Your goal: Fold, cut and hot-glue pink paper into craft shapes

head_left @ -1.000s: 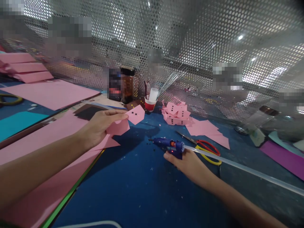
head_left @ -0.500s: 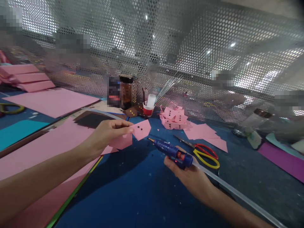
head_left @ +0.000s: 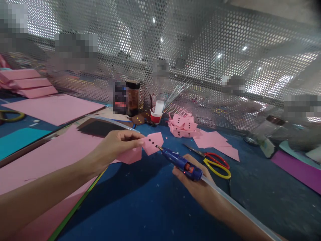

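Note:
My left hand (head_left: 117,144) pinches a small folded piece of pink paper (head_left: 156,139) by its left edge, holding it above the table. Small black squares run in a slanting row across its face. A blue hot glue gun (head_left: 175,159) is gripped in my right hand (head_left: 198,187), with a long clear glue stick (head_left: 230,199) coming out of its back. The nozzle meets the paper at the lower end of the row; a dark spot shows right there. Another pink flap (head_left: 130,156) hangs below my left fingers.
Scissors (head_left: 217,164) with red and yellow handles lie right of the glue gun. Beyond are a pile of dotted pink pieces (head_left: 183,125), pink sheets (head_left: 217,142) and a red-white cup (head_left: 156,117). Large pink paper (head_left: 62,160) covers the left; a perforated metal panel (head_left: 200,60) stands behind.
The pink paper has shifted slightly right and down and turned. The glue gun's nozzle, apart from it before, is now at its face, where a third dark spot shows.

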Tool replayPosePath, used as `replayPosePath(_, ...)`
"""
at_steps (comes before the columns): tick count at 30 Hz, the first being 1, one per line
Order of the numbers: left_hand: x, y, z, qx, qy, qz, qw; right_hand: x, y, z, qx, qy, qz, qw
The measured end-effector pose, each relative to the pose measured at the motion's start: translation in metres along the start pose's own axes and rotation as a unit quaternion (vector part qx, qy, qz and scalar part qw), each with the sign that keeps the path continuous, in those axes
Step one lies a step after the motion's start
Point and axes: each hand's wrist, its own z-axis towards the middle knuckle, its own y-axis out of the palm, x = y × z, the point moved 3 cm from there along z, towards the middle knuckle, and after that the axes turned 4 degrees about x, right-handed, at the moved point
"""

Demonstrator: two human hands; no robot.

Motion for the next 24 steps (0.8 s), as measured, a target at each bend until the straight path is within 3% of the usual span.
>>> replayPosePath(24, -0.002, 0.0029, 0.0006, -0.007, 0.011, 0.013, 1.0, 0.0057, 0.0018, 0.0002, -0.015, -0.009, -0.018, 1.0)
